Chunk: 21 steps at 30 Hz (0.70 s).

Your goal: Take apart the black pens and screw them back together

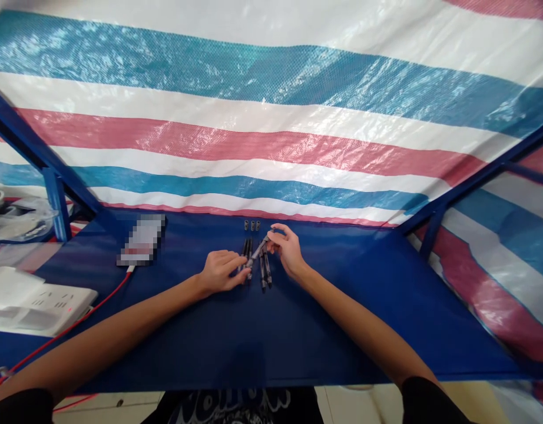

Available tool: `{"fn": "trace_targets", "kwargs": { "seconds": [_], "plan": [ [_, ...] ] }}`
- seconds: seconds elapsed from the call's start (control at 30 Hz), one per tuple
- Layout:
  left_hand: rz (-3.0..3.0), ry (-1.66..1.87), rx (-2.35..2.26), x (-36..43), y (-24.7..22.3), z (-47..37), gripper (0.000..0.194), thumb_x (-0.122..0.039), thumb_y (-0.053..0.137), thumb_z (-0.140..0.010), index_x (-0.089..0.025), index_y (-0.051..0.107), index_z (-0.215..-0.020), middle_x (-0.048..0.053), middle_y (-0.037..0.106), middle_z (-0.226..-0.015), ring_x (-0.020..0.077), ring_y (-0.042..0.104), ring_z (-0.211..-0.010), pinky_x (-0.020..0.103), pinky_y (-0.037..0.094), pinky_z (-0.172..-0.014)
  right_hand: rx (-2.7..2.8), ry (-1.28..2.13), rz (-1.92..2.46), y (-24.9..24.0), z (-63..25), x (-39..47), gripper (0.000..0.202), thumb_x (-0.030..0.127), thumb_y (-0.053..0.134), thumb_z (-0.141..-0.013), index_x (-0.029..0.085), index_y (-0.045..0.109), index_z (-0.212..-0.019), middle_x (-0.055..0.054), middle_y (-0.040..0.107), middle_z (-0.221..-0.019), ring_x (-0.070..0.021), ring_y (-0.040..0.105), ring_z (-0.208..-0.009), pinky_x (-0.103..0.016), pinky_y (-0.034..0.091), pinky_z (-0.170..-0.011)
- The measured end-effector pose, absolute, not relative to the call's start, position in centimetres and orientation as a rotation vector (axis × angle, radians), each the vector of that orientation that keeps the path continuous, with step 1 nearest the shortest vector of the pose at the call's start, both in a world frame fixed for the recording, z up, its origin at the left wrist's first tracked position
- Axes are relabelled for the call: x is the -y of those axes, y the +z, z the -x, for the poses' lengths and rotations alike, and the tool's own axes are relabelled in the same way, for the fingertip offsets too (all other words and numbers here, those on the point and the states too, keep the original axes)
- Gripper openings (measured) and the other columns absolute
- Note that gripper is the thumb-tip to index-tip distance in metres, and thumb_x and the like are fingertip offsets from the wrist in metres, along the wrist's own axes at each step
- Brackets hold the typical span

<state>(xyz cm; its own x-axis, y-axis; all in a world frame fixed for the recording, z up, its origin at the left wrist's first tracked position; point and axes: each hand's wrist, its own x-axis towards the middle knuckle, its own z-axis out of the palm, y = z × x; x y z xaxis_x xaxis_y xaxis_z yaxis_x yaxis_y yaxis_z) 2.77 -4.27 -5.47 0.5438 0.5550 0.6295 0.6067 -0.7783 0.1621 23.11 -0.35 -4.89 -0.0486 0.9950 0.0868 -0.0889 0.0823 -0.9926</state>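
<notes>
Between my two hands a slim pen (259, 250) is held at a slant above the blue table. My left hand (222, 271) pinches its lower end, and the fingers of my right hand (287, 247) close on its upper end. Beneath and beside it, several dark pens lie on the table: some partly hidden by my left hand, and a pair of pens (265, 271) just right of the held one. Beyond my hands stand three small dark pieces (252, 225) in a row; they look like short caps, but are too small to tell.
On the left lies a phone (143, 238), its screen blurred, with a red cable (108, 293) plugged in. A white power strip (50, 306) sits at the table's left edge. Striped plastic sheeting (262, 141) hangs behind the blue table (342, 341), between slanted blue frame bars (466, 176).
</notes>
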Motion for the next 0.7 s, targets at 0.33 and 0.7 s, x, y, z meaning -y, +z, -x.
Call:
{"fn": "trace_targets", "kwargs": {
  "seconds": [0.33,0.7],
  "plan": [
    [2.567,-1.082,1.207,2.4,-6.2,-3.0,0.036,-0.042,0.043,-0.097,-0.016,0.068,-0.094,0.003,0.069,-0.073,0.011,0.062,-0.065,0.02,0.041,-0.058,1.53,0.906,0.888,-5.0,-23.0,2.5,0.028,0.043,0.069,-0.078,0.021,0.051,-0.081,-0.004,0.071,-0.079,-0.0164,0.068,-0.065,-0.031,0.056,-0.066],
    [2.441,-1.097,1.003,1.9,-6.6,-2.6,0.026,-0.027,0.044,-0.097,-0.016,0.067,-0.091,0.003,0.069,-0.073,0.0115,0.061,-0.062,0.022,0.044,-0.06,2.007,0.331,0.812,-5.7,-23.4,2.3,0.02,0.031,0.056,-0.09,0.018,0.068,-0.098,-0.008,0.072,-0.088,-0.0175,0.067,-0.075,-0.031,0.054,-0.074]
  ]
}}
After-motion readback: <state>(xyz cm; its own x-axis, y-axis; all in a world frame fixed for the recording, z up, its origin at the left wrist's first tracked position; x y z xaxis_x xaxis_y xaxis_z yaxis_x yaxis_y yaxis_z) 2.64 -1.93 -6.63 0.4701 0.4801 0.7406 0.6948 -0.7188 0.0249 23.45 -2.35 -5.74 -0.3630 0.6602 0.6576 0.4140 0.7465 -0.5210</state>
